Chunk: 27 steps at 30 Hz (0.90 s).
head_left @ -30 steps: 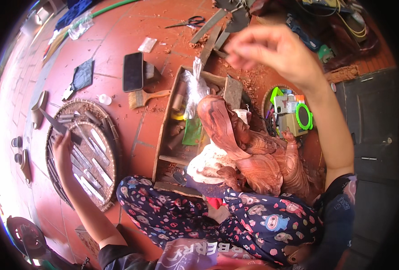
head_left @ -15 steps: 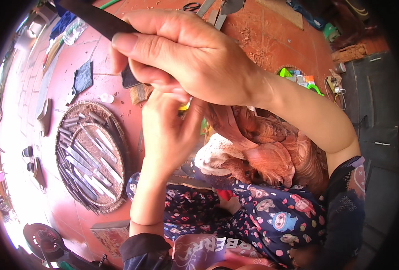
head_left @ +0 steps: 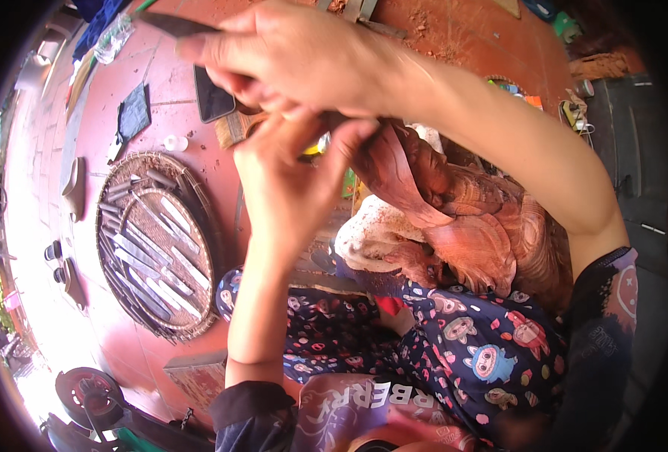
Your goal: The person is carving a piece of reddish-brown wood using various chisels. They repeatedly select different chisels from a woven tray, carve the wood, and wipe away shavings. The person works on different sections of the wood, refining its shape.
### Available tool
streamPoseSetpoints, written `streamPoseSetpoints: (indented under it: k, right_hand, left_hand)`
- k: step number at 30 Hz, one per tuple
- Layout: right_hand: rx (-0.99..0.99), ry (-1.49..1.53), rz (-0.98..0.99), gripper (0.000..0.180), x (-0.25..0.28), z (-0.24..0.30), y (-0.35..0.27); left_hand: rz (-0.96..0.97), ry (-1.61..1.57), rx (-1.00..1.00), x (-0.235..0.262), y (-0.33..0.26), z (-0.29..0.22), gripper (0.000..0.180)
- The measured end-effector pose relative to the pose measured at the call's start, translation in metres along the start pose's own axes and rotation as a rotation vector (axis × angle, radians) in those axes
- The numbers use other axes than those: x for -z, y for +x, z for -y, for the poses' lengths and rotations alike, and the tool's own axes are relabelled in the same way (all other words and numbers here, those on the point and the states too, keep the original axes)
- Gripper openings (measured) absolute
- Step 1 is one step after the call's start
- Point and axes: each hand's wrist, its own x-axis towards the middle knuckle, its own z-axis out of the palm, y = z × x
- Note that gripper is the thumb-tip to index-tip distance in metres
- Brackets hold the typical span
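My right hand [head_left: 296, 64] is closed around a dark, flat carving chisel [head_left: 172, 25], whose tapered end sticks out to the upper left. Just below it, my left hand [head_left: 285, 169] has its fingers curled against the right hand. The left thumb points right, with a dark bit of the chisel showing between thumb and fingers; the rest of the grip is hidden. Right of the hands, a reddish-brown wood carving [head_left: 462, 226] with flowing folds leans by my lap, and the left thumb tip overlaps its upper edge. A whitish, crumb-dusted bundle [head_left: 372, 230] lies against the carving.
A round woven basket [head_left: 212, 260] at left holds several metal chisels. Beyond it lie a dark cloth pouch [head_left: 133, 113], a phone [head_left: 213, 94] and a wide brush [head_left: 234, 129]. Wood chips [head_left: 424, 34] litter the tiled floor. A wheeled machine [head_left: 89, 395] stands lower left.
Both hands have moved slightly up in view, with the chisel's end higher too. The left thumb now stretches farther right. The carving appears a little farther right as the view shifts.
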Motion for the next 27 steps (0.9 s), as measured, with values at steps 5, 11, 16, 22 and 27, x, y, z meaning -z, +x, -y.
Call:
streamPoseSetpoints:
  k: [5,11,16,22,27]
  right_hand:
    - [0.099,0.079,-0.003,0.05,-0.006,-0.005,0.023]
    - [-0.085,-0.011,-0.124,0.047,0.0,-0.005,0.027]
    - [-0.055,0.016,-0.036,0.048,-0.004,-0.011,0.032]
    - [-0.055,0.034,0.007,0.048,-0.005,0.008,0.014]
    - [-0.136,0.102,-0.064,0.045,0.004,0.0,0.024]
  left_hand:
    - [-0.032,-0.209,0.27,0.004,0.0,0.009,0.022]
    - [0.007,-0.249,0.369,0.002,0.005,0.001,0.019]
    - [-0.039,-0.089,0.168,-0.004,-0.012,-0.008,0.019]
    - [-0.119,-0.282,0.339,-0.004,-0.002,-0.001,0.022]
    - [0.038,-0.067,0.391,0.0,0.006,-0.002,0.026]
